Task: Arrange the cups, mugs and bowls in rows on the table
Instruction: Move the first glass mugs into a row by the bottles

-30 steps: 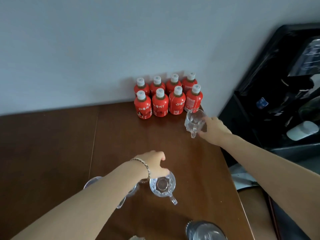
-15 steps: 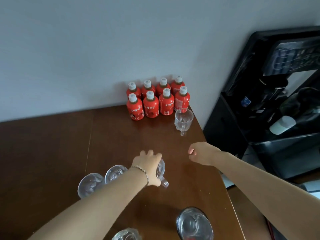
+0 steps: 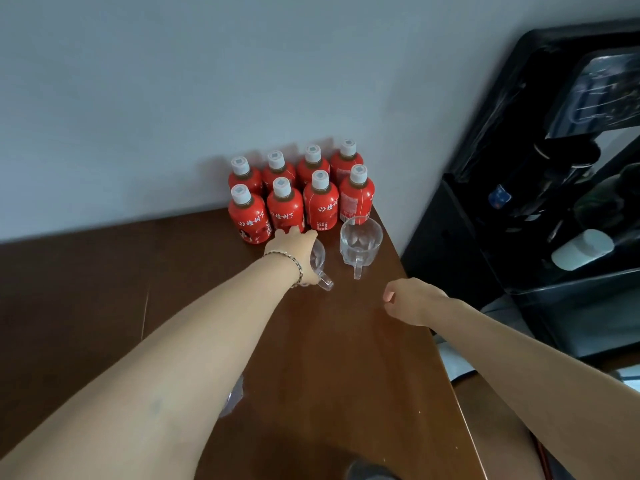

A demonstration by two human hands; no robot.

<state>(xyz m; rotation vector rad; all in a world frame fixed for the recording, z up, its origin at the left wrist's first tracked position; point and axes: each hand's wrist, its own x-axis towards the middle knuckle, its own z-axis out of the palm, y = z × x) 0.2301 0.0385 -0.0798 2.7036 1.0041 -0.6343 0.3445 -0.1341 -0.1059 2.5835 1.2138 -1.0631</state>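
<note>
Left grip (image 3: 294, 251) curls over a glass mug (image 3: 320, 262) near the surface's (image 3: 329, 358) far right corner, just beside the red bottles (image 3: 284, 209). Pushing further could topple one, or knock the neighbouring mug (image 3: 360, 241) off the right edge. Right grip (image 3: 415, 301) hangs loosely curled, empty.

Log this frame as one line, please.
left hand: grips glass mug from above, beside second mug | right hand: loosely curled, holds nothing | row: both before red bottles

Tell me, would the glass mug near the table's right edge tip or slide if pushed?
Being squat and wide, the glass mug probably resists tipping. It likely slides on the glossy table, whose edge is close. Clear glass: rigid, probably breakable.
</note>
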